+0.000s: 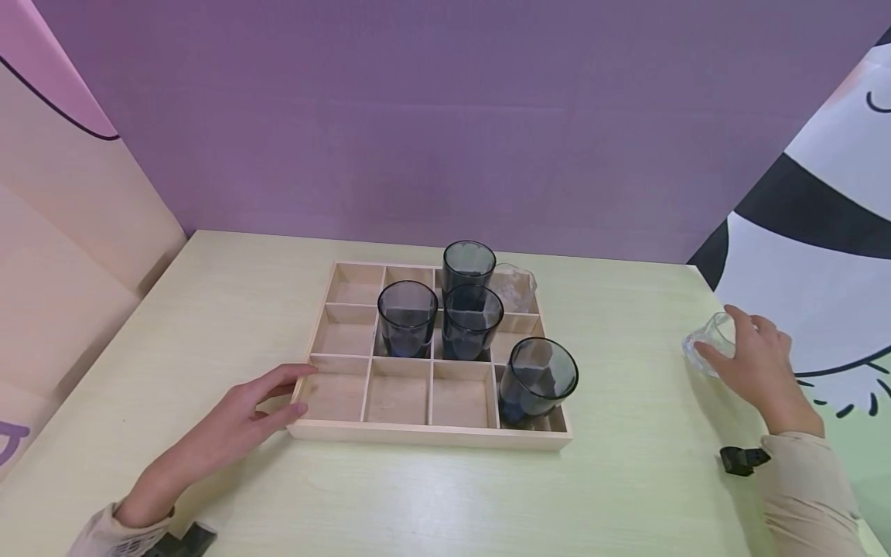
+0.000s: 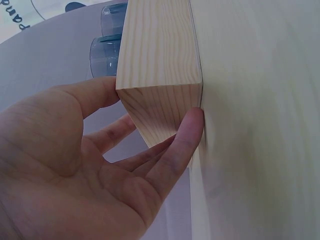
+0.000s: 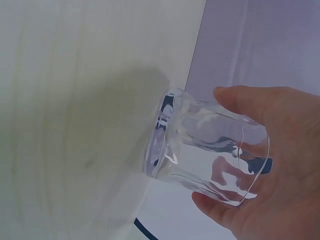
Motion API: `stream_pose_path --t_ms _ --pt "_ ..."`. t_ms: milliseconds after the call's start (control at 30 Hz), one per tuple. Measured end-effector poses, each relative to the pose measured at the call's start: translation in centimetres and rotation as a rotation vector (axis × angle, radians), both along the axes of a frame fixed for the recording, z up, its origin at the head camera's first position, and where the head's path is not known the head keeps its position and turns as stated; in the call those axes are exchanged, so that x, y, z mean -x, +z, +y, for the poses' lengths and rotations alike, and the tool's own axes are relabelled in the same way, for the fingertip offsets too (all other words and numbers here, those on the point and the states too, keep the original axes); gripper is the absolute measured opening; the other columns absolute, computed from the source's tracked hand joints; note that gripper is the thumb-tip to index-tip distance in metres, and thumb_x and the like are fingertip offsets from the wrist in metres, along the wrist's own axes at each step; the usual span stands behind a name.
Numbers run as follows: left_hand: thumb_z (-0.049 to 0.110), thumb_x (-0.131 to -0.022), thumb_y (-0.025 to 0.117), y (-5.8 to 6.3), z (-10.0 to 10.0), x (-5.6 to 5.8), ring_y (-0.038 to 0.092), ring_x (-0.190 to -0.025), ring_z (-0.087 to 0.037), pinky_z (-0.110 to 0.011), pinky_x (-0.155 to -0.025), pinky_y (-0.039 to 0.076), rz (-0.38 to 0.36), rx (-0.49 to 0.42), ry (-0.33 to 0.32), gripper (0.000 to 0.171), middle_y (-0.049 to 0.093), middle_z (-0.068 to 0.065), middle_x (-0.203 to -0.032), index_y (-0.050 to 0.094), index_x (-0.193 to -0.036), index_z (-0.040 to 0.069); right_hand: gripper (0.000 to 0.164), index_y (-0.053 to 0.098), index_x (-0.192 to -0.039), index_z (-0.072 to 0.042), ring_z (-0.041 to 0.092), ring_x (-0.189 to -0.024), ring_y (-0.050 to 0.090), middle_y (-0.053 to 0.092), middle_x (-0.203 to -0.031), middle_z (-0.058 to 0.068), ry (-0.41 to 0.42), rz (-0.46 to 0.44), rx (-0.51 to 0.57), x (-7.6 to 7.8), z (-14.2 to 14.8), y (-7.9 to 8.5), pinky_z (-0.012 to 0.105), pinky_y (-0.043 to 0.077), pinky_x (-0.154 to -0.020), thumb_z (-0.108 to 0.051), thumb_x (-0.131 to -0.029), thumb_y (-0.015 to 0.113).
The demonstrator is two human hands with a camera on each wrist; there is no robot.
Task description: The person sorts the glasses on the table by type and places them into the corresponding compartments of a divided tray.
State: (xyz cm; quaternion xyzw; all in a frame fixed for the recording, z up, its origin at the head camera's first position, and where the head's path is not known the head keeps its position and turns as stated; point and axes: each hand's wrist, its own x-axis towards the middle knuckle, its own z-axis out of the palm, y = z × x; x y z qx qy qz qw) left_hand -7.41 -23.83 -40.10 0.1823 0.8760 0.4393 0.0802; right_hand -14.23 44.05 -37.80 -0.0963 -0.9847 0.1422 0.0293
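Note:
My left hand [image 1: 233, 422] holds the left wall of a divided wooden tray [image 1: 431, 436] near its front corner. In the left wrist view, fingertips touch the upper and lower edges of the tray's outer wall. Several smoky dark glasses stand in compartments: one at the back [image 1: 469, 259], two in the middle row, and one at the front right [image 1: 537, 379]. A clear wavy glass [image 1: 513, 288] sits in the back right compartment. Far to the right, my right hand [image 1: 759, 371] grips another clear glass [image 3: 205, 145] around its rim end; its thick base points at the table.
The pale table [image 1: 431, 503] carries the tray near its middle. Behind it rises a purple backdrop [image 1: 445, 116]. A printed panel [image 1: 821, 255] runs along the right edge, close to my right hand, and another [image 1: 69, 232] stands on the left.

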Motion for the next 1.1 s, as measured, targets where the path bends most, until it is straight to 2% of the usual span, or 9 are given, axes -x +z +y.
stream_pose_path --t_ms 167,333,567,800,1100 --pt "0.029 -0.101 0.062 0.1 0.1 0.1 0.057 -0.119 -0.029 -0.035 -0.083 0.056 0.001 0.002 -0.001 0.044 0.059 -0.008 -0.133 0.050 -0.142 0.020 0.086 0.019 -0.154 0.003 0.063 -0.124 0.018 0.019 -0.142 0.046 0.012 0.019 -0.010 -0.1 0.2 0.2 0.083 0.030 -0.085 -0.046 -0.097 0.060" --pt "0.029 -0.101 0.062 0.2 0.1 0.0 0.057 -0.118 -0.028 -0.036 -0.083 0.056 0.002 0.007 0.002 0.044 0.059 -0.008 -0.133 0.050 -0.142 0.020 0.086 0.025 -0.151 0.004 0.065 -0.121 0.022 0.025 -0.137 0.048 0.027 0.037 0.000 -0.2 0.6 0.4 0.083 0.030 -0.086 -0.048 -0.095 0.063" --pt "0.028 -0.101 0.061 0.1 0.1 0.1 0.057 -0.120 -0.030 -0.037 -0.083 0.056 0.005 0.005 0.001 0.044 0.059 -0.010 -0.134 0.050 -0.143 0.019 0.088 0.032 -0.148 0.006 0.059 -0.119 0.026 0.039 -0.130 0.043 0.044 0.071 0.027 0.0 1.2 0.1 0.078 0.035 -0.082 -0.051 -0.091 0.068" --pt "0.028 -0.101 0.061 0.1 0.1 0.0 0.054 -0.125 -0.037 -0.045 -0.085 0.055 -0.002 -0.003 0.002 0.044 0.058 -0.012 -0.137 0.050 -0.143 0.019 0.094 0.031 -0.149 0.005 0.058 -0.119 0.027 0.039 -0.131 0.041 0.049 0.073 0.041 -0.1 0.8 0.3 0.077 0.038 -0.081 -0.053 -0.088 0.071" --pt "0.029 -0.101 0.060 0.1 0.1 -0.1 0.054 -0.126 -0.036 -0.045 -0.085 0.055 0.002 -0.008 -0.003 0.044 0.058 -0.009 -0.136 0.050 -0.143 0.020 0.090 0.035 -0.148 0.003 0.058 -0.120 0.029 0.040 -0.131 0.041 0.099 0.140 0.058 -0.1 -1.0 1.9 0.076 0.034 -0.083 -0.050 -0.087 0.073"
